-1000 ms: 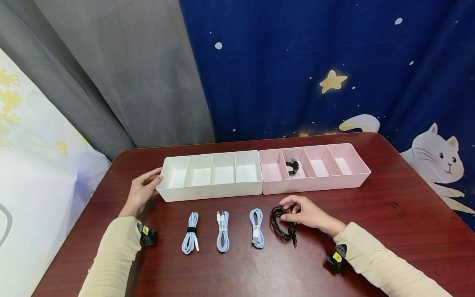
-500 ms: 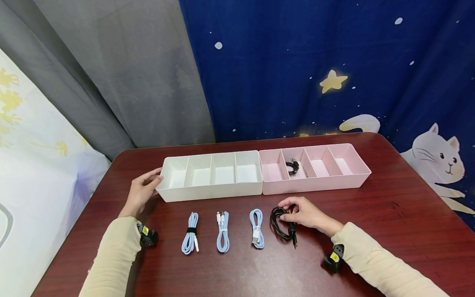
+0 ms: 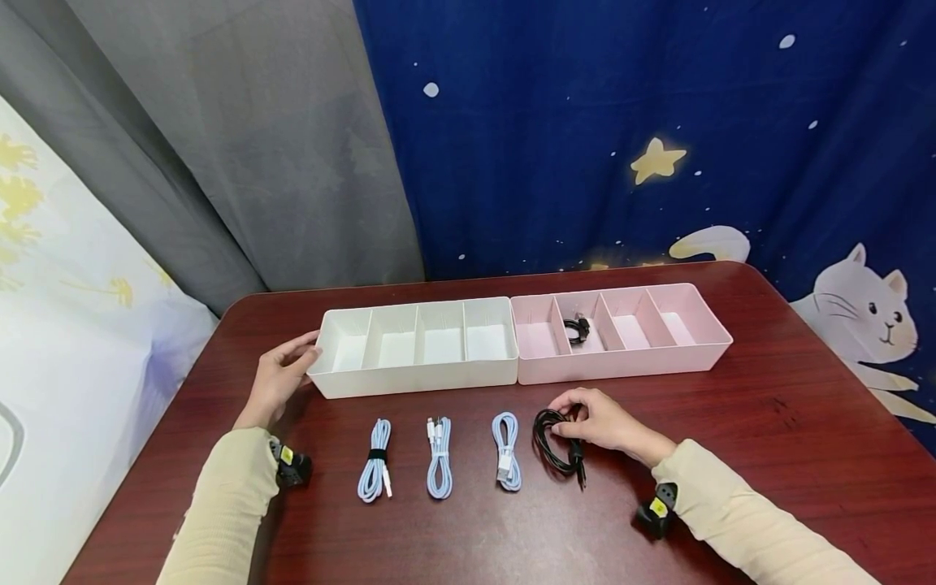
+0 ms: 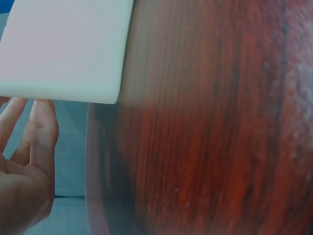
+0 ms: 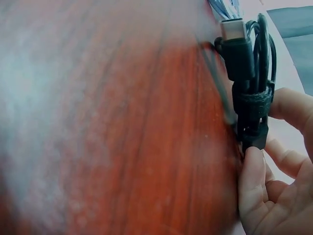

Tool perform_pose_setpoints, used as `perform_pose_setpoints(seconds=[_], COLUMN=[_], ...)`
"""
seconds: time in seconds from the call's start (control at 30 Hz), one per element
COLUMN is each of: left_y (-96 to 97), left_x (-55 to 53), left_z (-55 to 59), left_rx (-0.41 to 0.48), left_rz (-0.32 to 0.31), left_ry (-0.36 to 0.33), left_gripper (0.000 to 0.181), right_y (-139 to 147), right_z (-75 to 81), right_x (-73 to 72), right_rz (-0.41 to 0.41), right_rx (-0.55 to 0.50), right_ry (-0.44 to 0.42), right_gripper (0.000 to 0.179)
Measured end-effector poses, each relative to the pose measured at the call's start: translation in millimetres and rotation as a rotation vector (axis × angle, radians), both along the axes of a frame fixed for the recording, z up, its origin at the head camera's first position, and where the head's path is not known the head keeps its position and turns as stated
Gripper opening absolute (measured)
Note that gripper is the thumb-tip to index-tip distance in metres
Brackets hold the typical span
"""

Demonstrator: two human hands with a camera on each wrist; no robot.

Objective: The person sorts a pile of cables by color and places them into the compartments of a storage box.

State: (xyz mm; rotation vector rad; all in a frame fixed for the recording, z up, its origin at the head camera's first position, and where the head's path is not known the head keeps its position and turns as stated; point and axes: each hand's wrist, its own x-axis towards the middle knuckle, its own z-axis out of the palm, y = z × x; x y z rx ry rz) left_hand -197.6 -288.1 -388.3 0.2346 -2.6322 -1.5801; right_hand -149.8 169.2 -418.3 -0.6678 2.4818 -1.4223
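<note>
Right hand (image 3: 600, 421) sits slightly farther left than a second ago.
Left hand (image 3: 278, 378) touches the white box's (image 3: 417, 379) end with spread fingers; three blue cables (image 3: 440, 445) lie on the tabletop (image 3: 468, 536); the right grip pinches the coiled black cable (image 3: 576, 452) in front of the pink box (image 3: 621, 363).

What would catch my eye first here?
Probably the white tray and pink tray, end to end on the table. Behind them hangs a dark blue curtain picturing a cat. In front, three light-blue cables lie in a row, and the right hand's fingers pinch a coiled black cable.
</note>
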Motion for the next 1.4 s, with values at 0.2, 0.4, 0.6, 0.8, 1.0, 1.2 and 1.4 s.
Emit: perform_pose_setpoints(seconds=[0.2, 0.4, 0.6, 0.8, 1.0, 1.2, 1.4], left_y=[0.2, -0.9, 0.6, 0.7, -8.3, -0.1, 0.2], left_x=[-1.2, -1.8, -1.6, -1.7, -9.1, -0.4, -1.3], left_z=[-1.5, -3.4, -3.5, -2.8, -16.1, 0.0, -1.1], left_rx=[0.023, 0.026, 0.033, 0.041, 0.039, 0.027, 0.034], left_rz=[0.029, 0.017, 0.009, 0.003, 0.025, 0.006, 0.015], left_ry=[0.001, 0.007, 0.010, 0.010, 0.022, 0.005, 0.002], left_gripper=[0.050, 0.052, 0.052, 0.053, 0.057, 0.052, 0.052], right_y=[1, 1, 2, 1, 1, 2, 2], right_z=[0.0, 1.2, 2.3, 5.5, 6.0, 6.1, 8.5], right_x=[1.6, 4.7, 6.1, 7.4, 6.5, 7.2, 8.5], right_rz=[-0.002, -0.018, -0.010, -0.001, 0.007, 0.015, 0.014], right_rx=[-0.026, -0.032, -0.045, -0.044, -0.029, -0.025, -0.043], right_ry=[-0.009, -0.023, -0.014, 0.030, 0.087, 0.127, 0.077], right_gripper=[0.021, 0.019, 0.019, 0.019, 0.019, 0.021, 0.025])
